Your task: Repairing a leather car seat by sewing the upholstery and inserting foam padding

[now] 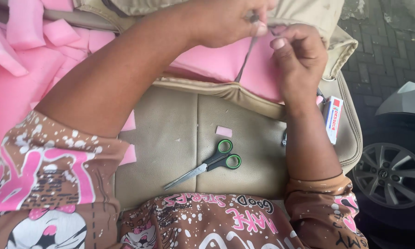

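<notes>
The pink foam pad (216, 62) sat partly inside the beige seat cover (189, 138), one edge left exposed. My left hand (226, 20) pinched a thin metal tool (244, 62) there; my right hand (297, 60) pinched the cover's edge. Scissors (207, 164) lay unused nearby.

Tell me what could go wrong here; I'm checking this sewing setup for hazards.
1. The needle runs between the left hand and right hand, close to the fingertips; a slip might prick one.
2. The scissors lie loose on the seat cover near the lap; a shift could knock them off.
3. The small box sits at the seat's edge and may fall.
</notes>
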